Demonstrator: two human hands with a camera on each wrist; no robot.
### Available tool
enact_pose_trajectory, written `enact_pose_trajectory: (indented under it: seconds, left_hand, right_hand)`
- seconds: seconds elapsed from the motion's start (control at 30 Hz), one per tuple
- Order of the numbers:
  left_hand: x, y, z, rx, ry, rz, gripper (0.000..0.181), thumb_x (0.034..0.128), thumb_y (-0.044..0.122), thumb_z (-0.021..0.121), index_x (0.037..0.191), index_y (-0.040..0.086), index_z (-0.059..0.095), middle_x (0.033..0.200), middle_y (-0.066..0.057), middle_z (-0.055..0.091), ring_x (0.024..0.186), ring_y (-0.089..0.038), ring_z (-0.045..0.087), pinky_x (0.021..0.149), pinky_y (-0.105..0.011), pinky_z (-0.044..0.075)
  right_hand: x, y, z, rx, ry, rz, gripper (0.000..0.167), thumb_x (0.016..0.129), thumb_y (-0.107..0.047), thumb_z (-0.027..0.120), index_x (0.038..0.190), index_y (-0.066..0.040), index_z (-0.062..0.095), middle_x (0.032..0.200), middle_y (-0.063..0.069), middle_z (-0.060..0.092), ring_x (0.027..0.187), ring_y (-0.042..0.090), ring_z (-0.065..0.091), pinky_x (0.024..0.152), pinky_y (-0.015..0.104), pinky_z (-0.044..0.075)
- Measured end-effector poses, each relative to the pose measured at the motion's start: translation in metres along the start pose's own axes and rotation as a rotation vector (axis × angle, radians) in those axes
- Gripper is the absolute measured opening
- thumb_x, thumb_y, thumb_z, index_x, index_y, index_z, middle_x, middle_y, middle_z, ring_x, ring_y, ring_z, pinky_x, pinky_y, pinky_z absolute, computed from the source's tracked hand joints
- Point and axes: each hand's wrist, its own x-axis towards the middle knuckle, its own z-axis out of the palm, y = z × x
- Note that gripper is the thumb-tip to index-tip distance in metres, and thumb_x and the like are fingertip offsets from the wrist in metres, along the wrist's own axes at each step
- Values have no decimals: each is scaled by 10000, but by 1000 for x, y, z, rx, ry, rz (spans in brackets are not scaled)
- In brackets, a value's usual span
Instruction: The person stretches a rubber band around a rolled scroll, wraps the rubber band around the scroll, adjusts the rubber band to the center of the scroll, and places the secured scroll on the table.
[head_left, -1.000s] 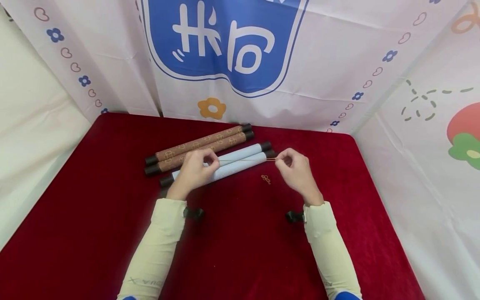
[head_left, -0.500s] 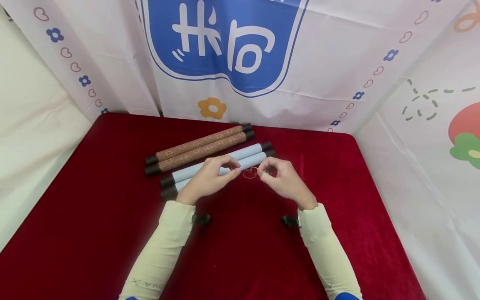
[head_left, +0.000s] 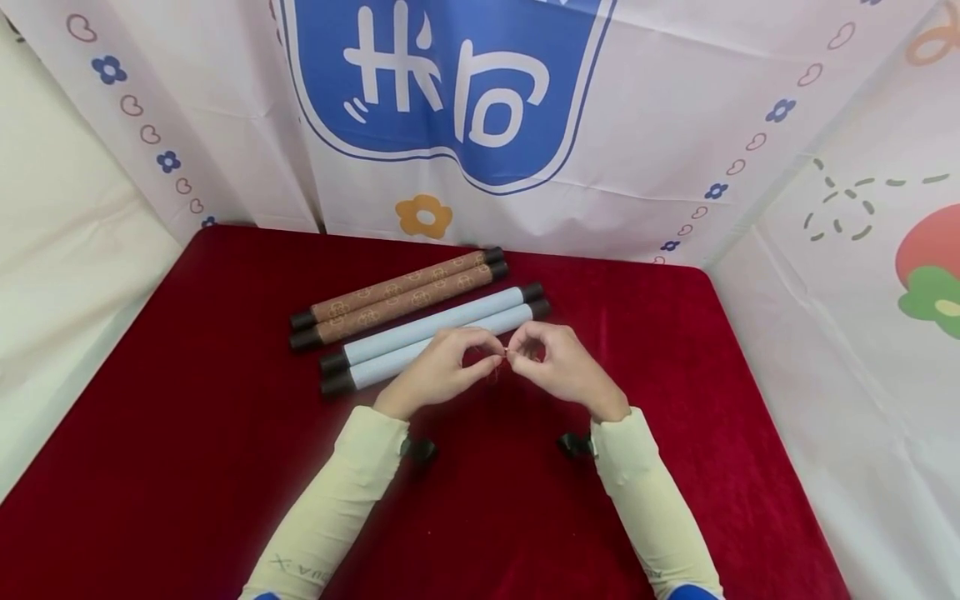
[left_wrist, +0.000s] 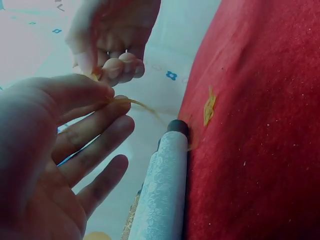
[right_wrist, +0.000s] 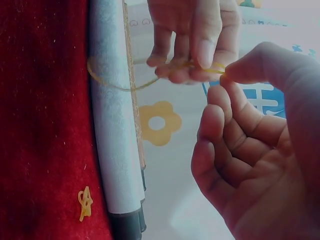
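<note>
Thumb and fingertips of my left hand pinch a thin yellow rubber band, part of which hangs as a loose loop. My right hand pinches the same band, its fingertips almost against the left ones. Both hands are raised just in front of two light blue rolls with black ends, lying side by side. A second rubber band lies bunched up on the red cloth; in the head view the right hand mostly covers it.
Behind the blue rolls lie two brown patterned rolls with black ends. Red velvety cloth covers the table. A white printed curtain hangs along its back edge.
The hands have come together from wide apart. The band, stretched straight between them a second ago, is now slack and gathered at the fingertips.
</note>
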Motion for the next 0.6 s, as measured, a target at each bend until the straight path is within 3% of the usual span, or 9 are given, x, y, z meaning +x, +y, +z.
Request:
enact_pose_trajectory:
  seconds: [0.3,0.6]
  left_hand:
    - [-2,0,-10,-8,41,-9,127,1020,134,687,1051,33,759,985,-65,779,986,-189,730,908,-465,598]
    - [-6,-3,-25,32,22,-124,108,1027,148,672,1032,72,749,942,-57,768,935,-163,713,860,-395,597]
  right_hand:
    - [-1,0,-6,-74,25,-36,73,893,-79,714,861,-136,681,785,-14,683,708,127,629,658,273,546]
    - [-3,6,-11,-120,74,18,38,897,-105,719,892,-92,684,832,10,673,735,135,633,679,276,557]
